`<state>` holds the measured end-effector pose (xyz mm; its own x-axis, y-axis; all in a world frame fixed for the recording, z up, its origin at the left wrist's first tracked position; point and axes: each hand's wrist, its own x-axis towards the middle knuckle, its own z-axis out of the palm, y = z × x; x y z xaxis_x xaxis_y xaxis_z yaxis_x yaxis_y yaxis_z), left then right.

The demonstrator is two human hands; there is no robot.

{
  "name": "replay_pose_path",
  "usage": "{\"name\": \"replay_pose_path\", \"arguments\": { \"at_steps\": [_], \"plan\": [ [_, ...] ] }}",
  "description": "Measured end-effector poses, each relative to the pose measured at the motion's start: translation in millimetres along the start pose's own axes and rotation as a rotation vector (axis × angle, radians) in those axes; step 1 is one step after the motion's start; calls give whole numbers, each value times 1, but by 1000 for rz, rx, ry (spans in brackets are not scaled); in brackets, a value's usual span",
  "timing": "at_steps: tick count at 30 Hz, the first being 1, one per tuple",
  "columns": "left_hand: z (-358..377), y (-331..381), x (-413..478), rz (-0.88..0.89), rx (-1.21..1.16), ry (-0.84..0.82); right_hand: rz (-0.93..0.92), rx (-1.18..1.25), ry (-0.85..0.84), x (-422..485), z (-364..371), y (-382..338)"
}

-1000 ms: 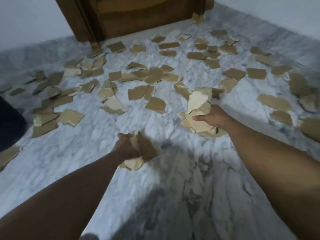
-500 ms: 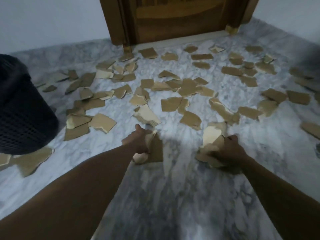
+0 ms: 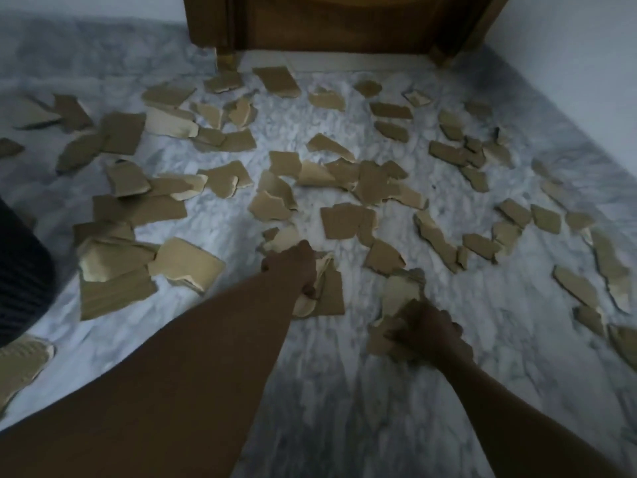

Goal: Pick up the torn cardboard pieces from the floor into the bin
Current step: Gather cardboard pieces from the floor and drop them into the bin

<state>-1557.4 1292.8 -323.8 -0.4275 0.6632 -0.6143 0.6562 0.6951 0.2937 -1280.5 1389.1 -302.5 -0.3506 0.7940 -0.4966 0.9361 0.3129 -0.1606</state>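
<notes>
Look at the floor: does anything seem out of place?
Yes. Torn cardboard pieces litter the marble floor up to the wooden door, outside the dark bin at the left edge.

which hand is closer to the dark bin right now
Left. The left hand is nearer the bin at the frame's left edge; the right hand is farther right.

Cardboard pieces (image 3: pixel 344 220) scattered on floor (image 3: pixel 344 391); bin (image 3: pixel 24 270) at far left; door (image 3: pixel 344 25) behind the scatter.
</notes>
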Motion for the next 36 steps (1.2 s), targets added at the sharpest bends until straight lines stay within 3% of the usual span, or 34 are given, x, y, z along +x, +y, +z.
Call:
{"name": "replay_pose_path", "arguments": {
  "at_steps": [5, 7, 12, 16, 19, 22, 26, 29, 32, 36],
  "plan": [
    [-1, 14, -21, -33, 193, 210, -139, 109, 125, 31, -15, -56],
    [-3, 17, -19, -81, 138, 193, -143, 123, 167, 58, -25, -63],
    [-2, 3, -16, -119, 90, 138, -192, -80, 38, 94, -36, -68],
    [-1, -11, -20, -157, -53, 118, -34, 210, -26, 97, -42, -66],
    [8, -25, -27, -141, -161, 158, 89, 569, -307, 98, -78, -69],
    [16, -34, -37, -175, -322, 201, 43, 784, -389, 109, -98, -93],
    [37, -43, -53, -234, -355, 230, -135, 606, -146, 175, -54, -129],
    [44, -54, -63, -272, -346, 193, -141, 367, -44, 198, -13, -138],
    [47, -51, -73, -286, -324, 236, -225, 239, -60, 114, -16, -155],
    [56, -48, -83, -281, -308, 310, -288, 248, -194, 87, -7, -138]
  ]
}}
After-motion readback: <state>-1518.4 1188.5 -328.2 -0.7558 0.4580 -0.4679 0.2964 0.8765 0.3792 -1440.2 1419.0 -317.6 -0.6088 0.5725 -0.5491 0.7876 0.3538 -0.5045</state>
